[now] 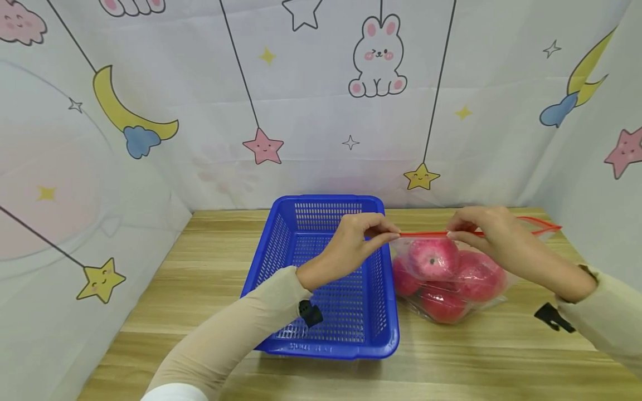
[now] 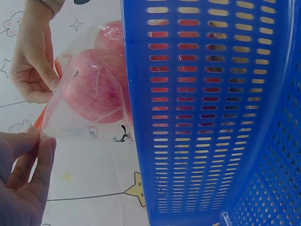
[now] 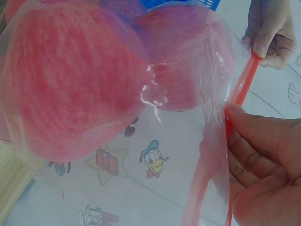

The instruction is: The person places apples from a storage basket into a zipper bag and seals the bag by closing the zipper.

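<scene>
A clear zip bag (image 1: 401, 245) with a red zip strip stands on the table, right of a blue plastic basket (image 1: 391, 340). Several red apples (image 1: 433, 259) fill its lower part. My left hand (image 1: 353, 242) pinches the left end of the red strip between thumb and fingers, above the basket's right rim. Farther right along the strip, my right hand (image 1: 494, 236) pinches it too. Between the hands the strip runs straight with its edges together; beyond the right hand its two edges spread apart. In the right wrist view, the right thumb (image 3: 249, 117) presses on the strip.
The basket has slotted walls, and no items show inside it. It stands on a wood-grain table (image 1: 200, 267). A white cloth backdrop (image 1: 311, 100) with cartoon prints hangs behind and along both sides. Dark straps (image 1: 311, 313) sit at the wrists.
</scene>
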`<state>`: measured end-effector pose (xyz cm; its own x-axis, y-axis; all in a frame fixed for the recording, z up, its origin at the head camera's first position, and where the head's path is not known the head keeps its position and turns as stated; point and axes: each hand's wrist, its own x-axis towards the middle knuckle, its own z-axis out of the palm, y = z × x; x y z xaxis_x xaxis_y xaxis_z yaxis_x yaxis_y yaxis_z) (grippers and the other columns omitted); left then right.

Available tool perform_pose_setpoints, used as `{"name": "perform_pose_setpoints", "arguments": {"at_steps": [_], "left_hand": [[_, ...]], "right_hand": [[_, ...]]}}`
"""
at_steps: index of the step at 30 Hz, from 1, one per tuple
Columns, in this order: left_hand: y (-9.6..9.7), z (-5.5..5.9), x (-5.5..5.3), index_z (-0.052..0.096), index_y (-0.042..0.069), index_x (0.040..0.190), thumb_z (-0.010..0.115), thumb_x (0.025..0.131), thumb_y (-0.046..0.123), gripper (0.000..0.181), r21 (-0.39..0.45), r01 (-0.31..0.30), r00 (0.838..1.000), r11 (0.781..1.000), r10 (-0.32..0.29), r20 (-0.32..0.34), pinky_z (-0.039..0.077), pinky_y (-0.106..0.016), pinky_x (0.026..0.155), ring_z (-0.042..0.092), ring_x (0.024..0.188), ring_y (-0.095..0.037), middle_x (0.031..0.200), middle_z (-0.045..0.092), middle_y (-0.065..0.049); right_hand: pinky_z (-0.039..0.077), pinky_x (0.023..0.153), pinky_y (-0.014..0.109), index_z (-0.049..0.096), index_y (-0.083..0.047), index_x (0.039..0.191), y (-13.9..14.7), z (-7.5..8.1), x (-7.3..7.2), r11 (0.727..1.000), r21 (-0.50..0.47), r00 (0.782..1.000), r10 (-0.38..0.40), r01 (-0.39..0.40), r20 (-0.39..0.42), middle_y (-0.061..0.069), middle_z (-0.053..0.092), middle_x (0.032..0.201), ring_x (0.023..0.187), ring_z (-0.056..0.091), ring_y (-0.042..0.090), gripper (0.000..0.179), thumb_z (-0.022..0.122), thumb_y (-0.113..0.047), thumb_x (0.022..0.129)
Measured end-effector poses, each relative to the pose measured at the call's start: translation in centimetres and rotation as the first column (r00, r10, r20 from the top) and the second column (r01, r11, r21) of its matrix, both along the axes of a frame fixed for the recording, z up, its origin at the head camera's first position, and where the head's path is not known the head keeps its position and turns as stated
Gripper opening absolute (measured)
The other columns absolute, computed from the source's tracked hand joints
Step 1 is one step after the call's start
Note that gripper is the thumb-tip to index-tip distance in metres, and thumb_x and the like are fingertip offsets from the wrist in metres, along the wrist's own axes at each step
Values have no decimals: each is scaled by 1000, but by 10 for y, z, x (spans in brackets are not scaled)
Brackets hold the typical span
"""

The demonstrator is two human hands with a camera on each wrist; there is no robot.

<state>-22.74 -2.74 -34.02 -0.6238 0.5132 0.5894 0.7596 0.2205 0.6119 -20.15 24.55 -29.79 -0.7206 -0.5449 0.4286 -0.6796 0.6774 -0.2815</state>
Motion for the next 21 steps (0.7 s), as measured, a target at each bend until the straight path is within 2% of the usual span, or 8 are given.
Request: {"name": "perform_pose_setpoints", "arguments": {"at_steps": [7, 21], "left_hand": [[0, 1, -1, 75, 3, 96, 70, 92, 4, 6, 1, -5, 1000, 1000, 5, -7, 55, -18, 70, 63, 78, 0, 90, 72, -2], [1, 0, 0, 75, 3, 96, 70, 93, 4, 6, 3, -3, 1000, 1000, 3, -3, 54, -18, 70, 63, 78, -1, 91, 73, -2]], "right_hand": [[57, 66, 29, 70, -12, 87, 1, 0, -1, 1000, -7, 1000, 15, -15, -26, -9, 66, 81, 74, 65, 9, 27, 83, 7, 74], [53, 65, 24, 69, -15, 86, 3, -2, 0, 1000, -12, 1000, 8, -8, -25, -14, 63, 79, 72, 62, 5, 25, 84, 1, 75]]}}
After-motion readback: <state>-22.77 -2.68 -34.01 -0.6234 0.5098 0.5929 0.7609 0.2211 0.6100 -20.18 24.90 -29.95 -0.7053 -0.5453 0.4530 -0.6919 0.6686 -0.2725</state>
